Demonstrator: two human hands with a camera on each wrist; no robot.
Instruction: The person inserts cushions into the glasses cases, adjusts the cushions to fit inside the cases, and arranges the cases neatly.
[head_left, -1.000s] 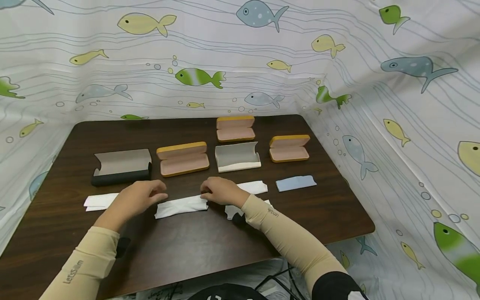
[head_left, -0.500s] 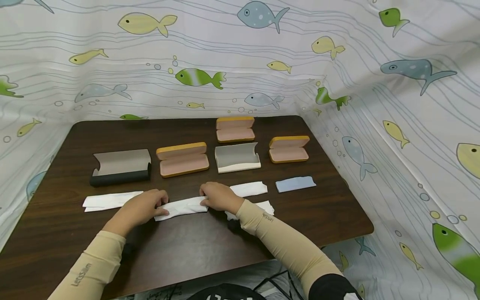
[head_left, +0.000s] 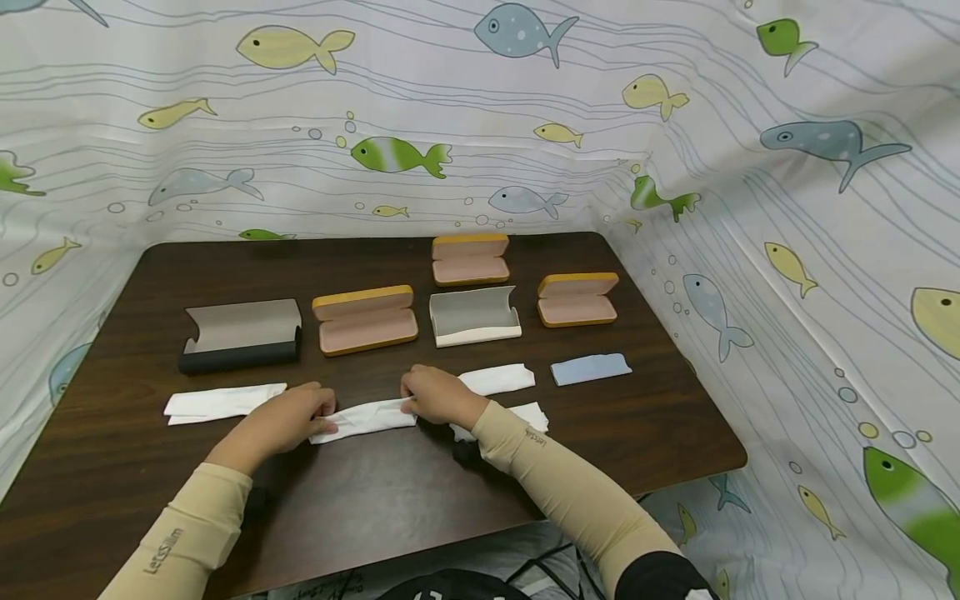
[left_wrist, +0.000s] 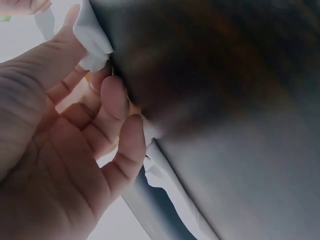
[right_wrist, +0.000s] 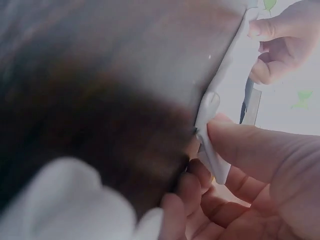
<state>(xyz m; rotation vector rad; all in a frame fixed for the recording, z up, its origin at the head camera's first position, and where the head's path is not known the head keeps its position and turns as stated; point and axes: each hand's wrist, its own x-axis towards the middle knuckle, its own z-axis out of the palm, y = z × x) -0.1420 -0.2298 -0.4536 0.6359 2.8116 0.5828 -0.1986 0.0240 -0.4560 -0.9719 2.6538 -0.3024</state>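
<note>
A folded white cloth lies lengthwise near the middle of the table. At its left end my left hand pinches it between thumb and fingers. My right hand pinches the right end the same way. In the left wrist view the cloth's corner shows under the thumb, with the other fingers curled below. The right wrist view has the thumb pressing the cloth from above and the fingertips beneath it.
Open glasses cases stand behind: black, orange-yellow, white, another orange-yellow and one at the back. More folded white cloths lie left and right, with a blue cloth farther right.
My left hand, earlier raised just off the cloth's left end, has come down and right and now grips it. The right hand has lowered slightly at the other end.
</note>
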